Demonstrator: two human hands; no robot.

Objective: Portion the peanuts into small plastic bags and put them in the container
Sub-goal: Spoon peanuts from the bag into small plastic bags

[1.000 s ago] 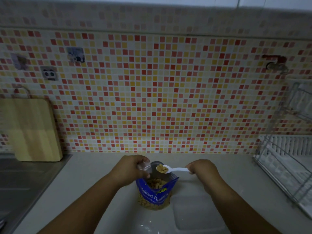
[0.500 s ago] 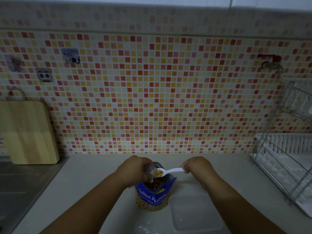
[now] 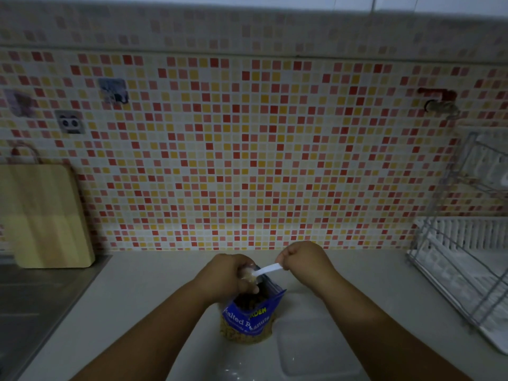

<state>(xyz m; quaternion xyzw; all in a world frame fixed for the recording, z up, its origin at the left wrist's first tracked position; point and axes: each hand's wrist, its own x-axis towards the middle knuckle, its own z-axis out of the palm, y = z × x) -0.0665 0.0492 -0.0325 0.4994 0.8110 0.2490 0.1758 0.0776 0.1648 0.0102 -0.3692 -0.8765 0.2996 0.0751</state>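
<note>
An open blue bag of salted peanuts [image 3: 251,318] stands on the counter near me. Above its mouth my left hand [image 3: 231,273] grips a small clear plastic bag [image 3: 246,272], mostly hidden by the fingers. My right hand [image 3: 303,261] pinches the handle of a white plastic spoon [image 3: 268,270], tipped down to the left. The spoon's bowl is inside the small bag's opening, among peanuts. A clear plastic container [image 3: 316,350] lies on the counter to the right of the peanut bag, under my right forearm.
A wooden cutting board [image 3: 46,215] leans on the tiled wall at left, beside a steel sink surface [image 3: 35,306]. A white wire dish rack [image 3: 464,262] stands at the right. More clear plastic [image 3: 233,373] lies at the counter's near edge.
The spoon, loaded with peanuts, has moved left from above the blue bag and tipped into the small bag in my left hand. Both hands have shifted slightly with it.
</note>
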